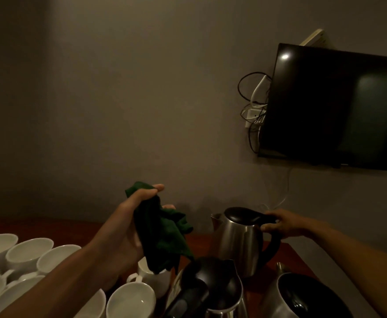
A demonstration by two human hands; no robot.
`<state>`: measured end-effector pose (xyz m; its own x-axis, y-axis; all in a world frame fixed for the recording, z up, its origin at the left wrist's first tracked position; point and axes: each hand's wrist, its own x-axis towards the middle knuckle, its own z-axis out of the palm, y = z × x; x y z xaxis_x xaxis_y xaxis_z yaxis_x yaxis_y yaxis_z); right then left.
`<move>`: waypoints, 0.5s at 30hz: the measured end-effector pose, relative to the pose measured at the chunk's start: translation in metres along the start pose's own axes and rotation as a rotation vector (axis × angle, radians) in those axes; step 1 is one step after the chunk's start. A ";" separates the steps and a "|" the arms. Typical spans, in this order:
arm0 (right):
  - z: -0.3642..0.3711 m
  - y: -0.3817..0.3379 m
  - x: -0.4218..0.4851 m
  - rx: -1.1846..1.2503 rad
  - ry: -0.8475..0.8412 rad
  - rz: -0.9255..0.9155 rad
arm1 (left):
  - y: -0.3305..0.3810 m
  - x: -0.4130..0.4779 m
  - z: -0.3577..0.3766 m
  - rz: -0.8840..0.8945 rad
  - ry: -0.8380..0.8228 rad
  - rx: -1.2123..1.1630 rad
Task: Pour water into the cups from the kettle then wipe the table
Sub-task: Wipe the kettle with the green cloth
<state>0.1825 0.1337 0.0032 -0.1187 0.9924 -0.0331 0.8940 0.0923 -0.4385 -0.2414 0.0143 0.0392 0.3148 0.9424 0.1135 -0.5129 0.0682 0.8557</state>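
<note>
Steel kettle (238, 242) stands upright at the back of the reddish-brown table (199, 246), near the wall. It has a brushed metal body, a black lid, a black handle on its right side and a short spout pointing left. The right hand (282, 223) has its fingers curled round the top of that handle.

The left hand (133, 228) is raised off the table, thumb and fingers pinching a dark green cloth (165, 237). The cloth hangs crumpled below the hand, above the nearest of the white cups (28, 252). The cups crowd the left and front of the table, packed rim to rim. The light is too dim to tell whether they hold water.

Two more kettles stand in front: a second kettle (213, 290) with a black lid just before the held one, and a third kettle (302, 297) at the lower right.

Bare table shows in a narrow strip between the cloth and the held kettle, and behind the cups on the left. The table's right edge runs diagonally just beyond the kettle's handle. A dark television (339, 106) hangs on the wall above, with tangled cables (254, 104) beside it.
</note>
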 end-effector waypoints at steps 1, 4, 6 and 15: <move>0.000 0.002 0.000 -0.001 0.002 0.008 | -0.001 0.000 0.001 -0.007 0.004 -0.007; 0.001 0.003 -0.001 -0.037 0.023 0.006 | -0.006 0.003 0.000 -0.034 0.013 -0.089; 0.001 0.002 -0.001 -0.064 0.035 0.036 | -0.008 0.003 0.001 -0.042 0.014 -0.118; -0.020 -0.116 -0.094 -0.196 0.114 -0.173 | 0.004 -0.017 0.004 -0.029 -0.011 -0.113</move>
<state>0.0989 0.0309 0.0747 -0.2368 0.9623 0.1335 0.9327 0.2637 -0.2460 -0.2456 -0.0030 0.0423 0.3391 0.9359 0.0955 -0.5898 0.1325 0.7966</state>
